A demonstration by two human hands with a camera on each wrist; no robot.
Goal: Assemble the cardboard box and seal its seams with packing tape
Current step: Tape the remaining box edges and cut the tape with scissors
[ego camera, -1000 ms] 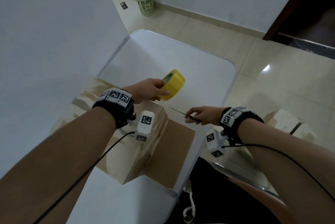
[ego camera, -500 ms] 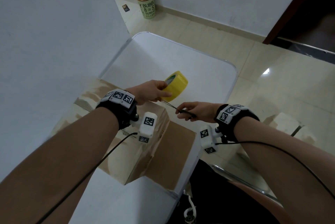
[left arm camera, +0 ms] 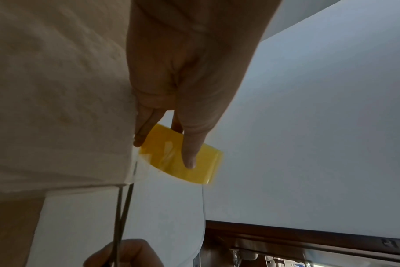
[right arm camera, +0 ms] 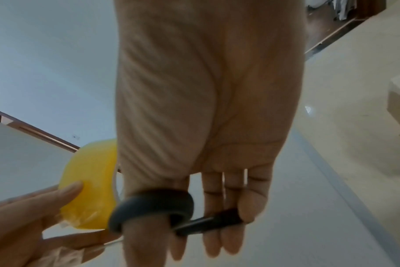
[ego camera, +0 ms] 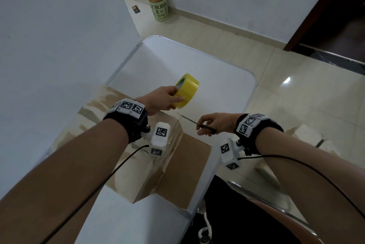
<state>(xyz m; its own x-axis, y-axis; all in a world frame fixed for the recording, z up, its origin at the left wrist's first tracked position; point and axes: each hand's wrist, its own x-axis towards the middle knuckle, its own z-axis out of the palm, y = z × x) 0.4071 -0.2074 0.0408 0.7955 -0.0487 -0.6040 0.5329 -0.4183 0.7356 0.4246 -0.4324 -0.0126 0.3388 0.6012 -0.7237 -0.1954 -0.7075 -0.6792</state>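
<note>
A brown cardboard box point(ego camera: 156, 166) lies on the white table point(ego camera: 162, 62), with one flap point(ego camera: 185, 170) flat toward the table's right edge. Above the box's far corner, my left hand point(ego camera: 167, 97) grips a yellow roll of packing tape point(ego camera: 187, 92). A short clear strip point(left arm camera: 142, 171) runs from the roll point(left arm camera: 180, 159) down to the box edge. My right hand point(ego camera: 209, 124) holds black-handled scissors point(ego camera: 205, 127), thumb through one ring point(right arm camera: 151, 204). The blades point(left arm camera: 123, 207) are slightly parted and reach up to the strip at the box edge.
A white wall panel point(ego camera: 59, 46) stands close along the table's left side. On the floor are a green bin with an orange rim point(ego camera: 159, 5) at the far wall and pale cardboard pieces point(ego camera: 308, 135) to the right. A metal chair frame point(ego camera: 266, 198) is at lower right.
My right hand has brought the scissors leftward, nearer the tape strip under the roll. The left hand still holds the roll above the box corner.
</note>
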